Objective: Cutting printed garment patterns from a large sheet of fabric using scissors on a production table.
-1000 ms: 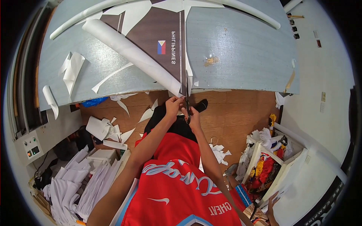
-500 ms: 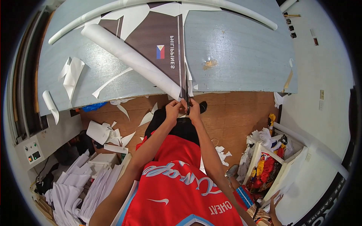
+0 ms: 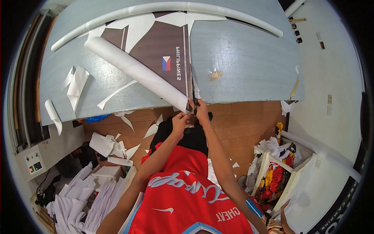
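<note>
On the grey-blue table [image 3: 241,58] lies a dark printed sheet [image 3: 154,46] with white margins and a small flag print. Part of it is rolled into a thick white roll [image 3: 136,74] that slants toward me, its near end past the front edge. My left hand [image 3: 180,124] pinches the sheet's corner at that end. Just right of it, my right hand [image 3: 201,111] is closed around black-handled scissors [image 3: 194,104]. Their blades point away from me along the sheet's right edge, beside a narrow white strip [image 3: 196,87]. The fingers partly hide the handles.
A long thin white roll [image 3: 128,11] spans the table's far side. White offcuts [image 3: 78,84] lie at left, others on the brown floor [image 3: 237,124]. Folded white cloth [image 3: 74,206] stands lower left, a scrap-filled bin [image 3: 286,167] right. Another person's hand [image 3: 286,218] shows lower right.
My right hand and the scissors have advanced a little along the sheet's edge, away from my left hand. The view has tilted, so the table sits lower. The other person's hand has shifted slightly.
</note>
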Demonstrator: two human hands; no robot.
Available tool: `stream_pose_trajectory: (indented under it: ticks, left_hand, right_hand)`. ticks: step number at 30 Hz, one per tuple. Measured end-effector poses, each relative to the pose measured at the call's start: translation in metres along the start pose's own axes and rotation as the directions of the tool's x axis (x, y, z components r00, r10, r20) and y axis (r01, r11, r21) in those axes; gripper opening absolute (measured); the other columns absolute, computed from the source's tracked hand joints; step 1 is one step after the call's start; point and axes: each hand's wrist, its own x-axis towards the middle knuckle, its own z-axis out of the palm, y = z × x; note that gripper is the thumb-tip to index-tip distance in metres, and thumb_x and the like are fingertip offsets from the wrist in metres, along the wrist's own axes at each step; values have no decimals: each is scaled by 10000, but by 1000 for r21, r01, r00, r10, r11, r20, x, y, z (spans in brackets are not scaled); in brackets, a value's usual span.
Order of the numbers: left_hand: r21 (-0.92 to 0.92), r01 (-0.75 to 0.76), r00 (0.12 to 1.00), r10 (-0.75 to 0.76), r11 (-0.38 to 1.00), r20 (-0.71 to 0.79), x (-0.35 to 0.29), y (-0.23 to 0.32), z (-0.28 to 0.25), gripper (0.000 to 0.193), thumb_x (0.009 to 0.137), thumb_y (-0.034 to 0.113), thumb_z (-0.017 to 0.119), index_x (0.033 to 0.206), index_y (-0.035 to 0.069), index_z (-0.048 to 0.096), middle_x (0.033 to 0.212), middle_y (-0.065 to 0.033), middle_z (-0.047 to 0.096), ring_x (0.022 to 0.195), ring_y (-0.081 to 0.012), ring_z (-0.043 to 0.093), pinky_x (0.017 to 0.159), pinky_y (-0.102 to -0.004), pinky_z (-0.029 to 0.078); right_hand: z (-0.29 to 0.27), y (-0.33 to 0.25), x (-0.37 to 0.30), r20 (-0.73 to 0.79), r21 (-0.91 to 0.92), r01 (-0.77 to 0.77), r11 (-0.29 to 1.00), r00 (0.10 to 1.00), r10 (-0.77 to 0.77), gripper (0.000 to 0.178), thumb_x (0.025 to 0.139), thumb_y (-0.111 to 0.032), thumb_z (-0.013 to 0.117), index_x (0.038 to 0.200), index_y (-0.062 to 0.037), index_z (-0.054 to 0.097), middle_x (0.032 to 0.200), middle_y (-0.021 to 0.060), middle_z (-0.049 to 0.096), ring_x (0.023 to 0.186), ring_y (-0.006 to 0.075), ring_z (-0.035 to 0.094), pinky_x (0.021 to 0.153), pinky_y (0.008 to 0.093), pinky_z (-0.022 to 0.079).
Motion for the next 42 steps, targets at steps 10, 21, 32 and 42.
stream_pose_trajectory:
  ticks: [10,21,32,42]
  left_hand:
    - [-4,-7,1000,7,1000,26,-4,7,1,140,853,143,704,780,37,648,711,15,594,603,-54,493,580,-208,397]
    - [79,21,1000,-19,997,-20,-7,6,-1,167,859,197,711,780,59,658,738,20,614,664,-51,544,622,-216,439]
    - [68,64,998,-63,996,-26,-13,16,8,130,863,182,705,829,60,676,763,25,629,690,-46,553,637,-214,446]
    - [34,108,993,-106,994,-52,-21,18,11,101,866,173,701,852,74,691,777,44,639,714,-34,555,649,-213,447]
  right_hand:
    - [4,0,19,-9,-10,-35,999,999,35,428,843,-455,716,822,-34,643,734,-38,571,668,60,471,602,227,382]
    - [9,-14,51,-63,-139,-16,990,998,7,491,815,-509,724,698,-54,579,632,-61,452,605,64,384,536,250,315]
    - [13,-34,91,-89,-222,39,974,994,-60,519,814,-501,729,671,-32,558,627,-44,445,607,84,378,537,257,318]
    - [22,-55,120,-106,-105,22,994,994,-33,549,797,-518,737,642,-32,533,622,-39,433,620,91,380,550,278,327]
